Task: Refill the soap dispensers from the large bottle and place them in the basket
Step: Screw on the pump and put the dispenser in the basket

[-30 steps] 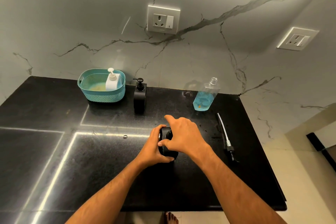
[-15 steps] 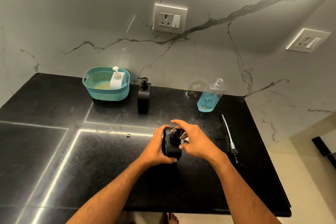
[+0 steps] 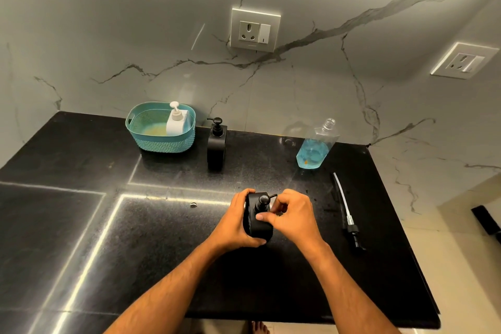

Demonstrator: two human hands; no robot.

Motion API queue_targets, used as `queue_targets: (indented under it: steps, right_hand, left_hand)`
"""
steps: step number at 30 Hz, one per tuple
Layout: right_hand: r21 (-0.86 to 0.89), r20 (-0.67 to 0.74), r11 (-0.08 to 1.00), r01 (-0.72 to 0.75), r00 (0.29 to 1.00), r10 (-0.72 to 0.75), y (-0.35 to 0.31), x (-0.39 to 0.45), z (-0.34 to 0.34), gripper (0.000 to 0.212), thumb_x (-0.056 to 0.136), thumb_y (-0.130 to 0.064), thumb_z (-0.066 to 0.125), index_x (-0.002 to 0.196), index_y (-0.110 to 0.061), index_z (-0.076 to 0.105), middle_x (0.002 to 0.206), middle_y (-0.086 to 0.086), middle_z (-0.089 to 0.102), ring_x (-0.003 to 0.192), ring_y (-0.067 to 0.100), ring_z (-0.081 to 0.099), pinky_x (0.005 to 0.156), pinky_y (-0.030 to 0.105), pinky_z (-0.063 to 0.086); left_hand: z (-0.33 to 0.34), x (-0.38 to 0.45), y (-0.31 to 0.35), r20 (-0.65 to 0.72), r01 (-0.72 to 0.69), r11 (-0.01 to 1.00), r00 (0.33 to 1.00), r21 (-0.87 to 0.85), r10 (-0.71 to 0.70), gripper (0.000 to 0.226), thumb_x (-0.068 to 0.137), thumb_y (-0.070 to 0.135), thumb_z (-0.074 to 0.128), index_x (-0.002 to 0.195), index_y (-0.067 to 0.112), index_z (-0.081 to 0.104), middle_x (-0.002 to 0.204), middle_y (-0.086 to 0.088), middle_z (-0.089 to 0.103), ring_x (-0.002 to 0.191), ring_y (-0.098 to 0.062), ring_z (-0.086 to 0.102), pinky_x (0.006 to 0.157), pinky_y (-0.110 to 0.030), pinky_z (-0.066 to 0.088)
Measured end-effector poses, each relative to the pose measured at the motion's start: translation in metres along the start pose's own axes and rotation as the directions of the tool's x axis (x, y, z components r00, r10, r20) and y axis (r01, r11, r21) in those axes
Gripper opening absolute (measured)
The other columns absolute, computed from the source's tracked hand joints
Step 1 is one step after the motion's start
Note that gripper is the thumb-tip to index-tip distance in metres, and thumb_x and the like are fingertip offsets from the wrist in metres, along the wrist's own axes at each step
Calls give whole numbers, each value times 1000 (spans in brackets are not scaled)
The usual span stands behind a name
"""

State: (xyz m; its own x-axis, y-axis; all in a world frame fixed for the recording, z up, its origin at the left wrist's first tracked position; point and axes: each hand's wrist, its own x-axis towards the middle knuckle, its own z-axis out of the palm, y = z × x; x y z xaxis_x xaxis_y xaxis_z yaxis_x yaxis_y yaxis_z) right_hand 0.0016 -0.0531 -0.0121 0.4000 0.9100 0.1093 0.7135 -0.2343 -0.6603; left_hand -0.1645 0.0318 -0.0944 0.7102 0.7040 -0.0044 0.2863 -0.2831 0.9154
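Black dispenser point(image 3: 257, 218) clamped in left grip point(image 3: 235, 222); right grip point(image 3: 291, 215) pinches its pump, no legible label

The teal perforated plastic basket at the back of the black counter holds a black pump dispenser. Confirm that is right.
Not right. The teal perforated plastic basket holds a white pump dispenser, as the head view shows. It does stand at the back of the black counter. The black pump dispensers are outside it: one beside the basket, one in the hands.

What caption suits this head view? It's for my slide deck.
Both hands, left hand and right hand, grip a black soap dispenser on the counter.
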Motion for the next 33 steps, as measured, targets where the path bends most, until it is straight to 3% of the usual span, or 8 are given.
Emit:
queue_targets:
  steps: [2, 7, 10, 12, 16, 22, 27, 33]
  right_hand:
    - [-24, -12, 1000, 12, 1000, -12, -3, 0, -4, 44, 53, -54, 94, 70, -26, 63, 81, -12, 61, 72, 5, 59, 63, 22, 49]
    - [225, 28, 974, -30, 999, 24, -7, -3, 1, 77, 63, -11, 93, 130, -31, 61, 93, -12, 73, 82, 3, 67, 75, 23, 53]
    - [175, -9, 985, -16, 1000, 18, -5, 0, 4, 82, 57, -29, 97, 130, -31, 58, 79, -9, 64, 84, 6, 63, 79, 23, 50]
    - [165, 23, 986, 2, 1000, -6, -4, 0, 4, 87, 57, -36, 96, 133, -35, 54, 91, -12, 64, 94, 5, 56, 81, 18, 45]
    - [199, 76, 980, 23, 996, -39, -6, 0, 6, 86, 65, -11, 91, 136, -39, 51, 105, -9, 65, 106, 0, 55, 87, 19, 45]
    - [142, 58, 990, -4, 998, -4, -8, 5, 11, 77, 59, -30, 96, 125, -36, 57, 94, -11, 58, 97, -2, 53, 81, 11, 40]
    - [231, 200, 973, 7, 978, -54, -5, 5, 6, 74, 70, -9, 86, 131, -39, 57, 113, -9, 69, 112, -3, 58, 89, 14, 40]
    - [410, 4, 897, -165, 984, 179, -14, -9, 18, 54, 61, -1, 93, 102, -22, 65, 84, -14, 78, 86, -1, 73, 72, 12, 51]
  left_hand:
    - [0, 0, 1, 1, 5, 1000, 1000, 1, -5, 116, 57, 31, 98, 148, 43, 28, 144, 11, 42, 124, -17, 61, 95, -43, 61]
    - [-1, -1, 2, 3, 3, 1000, 1000, -3, -3, 118, 55, 30, 99, 149, 41, 29, 144, 12, 41, 125, -16, 61, 98, -42, 59]
    - [-2, -2, 5, 11, 10, 1000, 1000, -12, -10, 117, 57, 31, 98, 147, 46, 26, 145, 13, 40, 126, -15, 60, 99, -41, 59]
    - [-2, -2, 5, 16, 15, 1000, 1000, -11, -15, 117, 57, 31, 98, 147, 46, 26, 144, 13, 39, 126, -14, 60, 99, -40, 59]
    - [-2, -2, 6, 14, 7, 1000, 1000, -18, -7, 117, 57, 30, 98, 149, 42, 27, 146, 12, 40, 127, -15, 60, 100, -41, 58]
    - [-4, -2, 3, 11, 0, 1000, 1000, -11, 0, 117, 57, 30, 99, 149, 41, 28, 145, 12, 40, 127, -14, 59, 102, -42, 57]
    - [-3, 1, 4, 7, -5, 1000, 1000, -13, 6, 119, 56, 30, 100, 152, 39, 30, 148, 11, 41, 134, -16, 55, 106, -43, 55]
    - [-2, 1, 1, 14, -7, 1000, 1000, -2, 7, 117, 56, 31, 99, 150, 37, 29, 145, 11, 40, 129, -14, 57, 104, -42, 56]
